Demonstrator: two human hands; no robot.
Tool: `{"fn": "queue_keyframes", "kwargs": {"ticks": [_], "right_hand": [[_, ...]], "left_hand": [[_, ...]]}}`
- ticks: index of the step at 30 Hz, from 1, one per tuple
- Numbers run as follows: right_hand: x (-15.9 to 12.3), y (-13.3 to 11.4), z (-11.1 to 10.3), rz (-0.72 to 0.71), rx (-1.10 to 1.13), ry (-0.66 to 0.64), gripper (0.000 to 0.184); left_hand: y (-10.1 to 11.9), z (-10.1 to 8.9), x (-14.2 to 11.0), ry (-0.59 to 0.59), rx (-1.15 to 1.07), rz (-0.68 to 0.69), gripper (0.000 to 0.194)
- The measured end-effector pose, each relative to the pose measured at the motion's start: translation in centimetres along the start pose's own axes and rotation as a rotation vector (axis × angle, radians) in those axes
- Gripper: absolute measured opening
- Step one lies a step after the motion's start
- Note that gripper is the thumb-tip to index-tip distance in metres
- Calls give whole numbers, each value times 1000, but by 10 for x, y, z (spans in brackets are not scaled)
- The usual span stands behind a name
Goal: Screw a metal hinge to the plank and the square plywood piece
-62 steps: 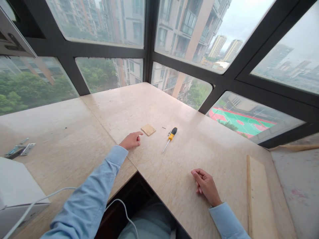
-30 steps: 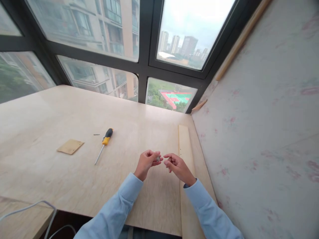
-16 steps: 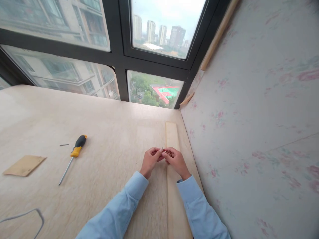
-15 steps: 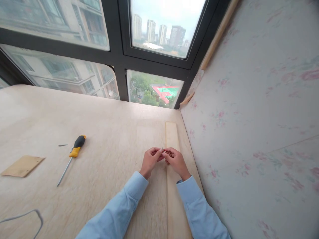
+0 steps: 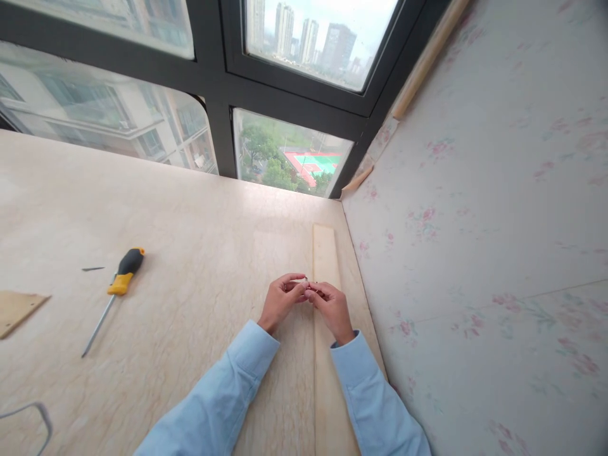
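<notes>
Close together over a long pale wooden strip (image 5: 325,253), both hands meet fingertip to fingertip. My left hand (image 5: 281,301) is closed in a pinch, its thumb and fingers at a tiny dark, thin piece (image 5: 306,279) that pokes up between the hands. Against it my right hand (image 5: 333,309) is also pinched, its thumb and index finger touching the left fingertips. The piece is too small and too covered by fingers to name. The strip runs from under my right forearm toward the window.
On the marble-look surface (image 5: 190,253) to the left lie a black-and-yellow screwdriver (image 5: 124,272), a small dark sliver (image 5: 93,269), a tan wooden plate (image 5: 19,307) and a grey cord (image 5: 42,415). A floral wall (image 5: 465,240) borders the right side; the dark window frame (image 5: 218,120) stands behind.
The view has shifted, moving the screwdriver and wooden plate toward the left edge. Both hands stay pinched together, with fingers slightly shifted around the tiny piece.
</notes>
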State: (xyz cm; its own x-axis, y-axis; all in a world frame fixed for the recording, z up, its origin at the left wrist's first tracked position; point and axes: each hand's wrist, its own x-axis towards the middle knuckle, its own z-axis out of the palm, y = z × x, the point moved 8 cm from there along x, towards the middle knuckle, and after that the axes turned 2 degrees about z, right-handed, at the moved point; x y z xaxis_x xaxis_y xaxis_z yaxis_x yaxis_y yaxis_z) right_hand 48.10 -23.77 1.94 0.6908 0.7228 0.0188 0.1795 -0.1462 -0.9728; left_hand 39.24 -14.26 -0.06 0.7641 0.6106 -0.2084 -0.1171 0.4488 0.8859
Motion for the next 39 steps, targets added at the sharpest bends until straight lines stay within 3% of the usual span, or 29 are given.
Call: {"fn": "queue_keyframes", "kwargs": {"ticks": [14, 28, 39], "right_hand": [[-1, -4, -2, -72, -80, 3, 21], [-3, -2, -3, 30, -57, 33, 30], [-2, 1, -1, 6, -49, 37, 28]], "left_hand": [[-1, -1, 1, 4, -28, -6, 50], [-7, -3, 4, -34, -68, 11, 48], [-8, -3, 3, -23, -92, 10, 45]]}}
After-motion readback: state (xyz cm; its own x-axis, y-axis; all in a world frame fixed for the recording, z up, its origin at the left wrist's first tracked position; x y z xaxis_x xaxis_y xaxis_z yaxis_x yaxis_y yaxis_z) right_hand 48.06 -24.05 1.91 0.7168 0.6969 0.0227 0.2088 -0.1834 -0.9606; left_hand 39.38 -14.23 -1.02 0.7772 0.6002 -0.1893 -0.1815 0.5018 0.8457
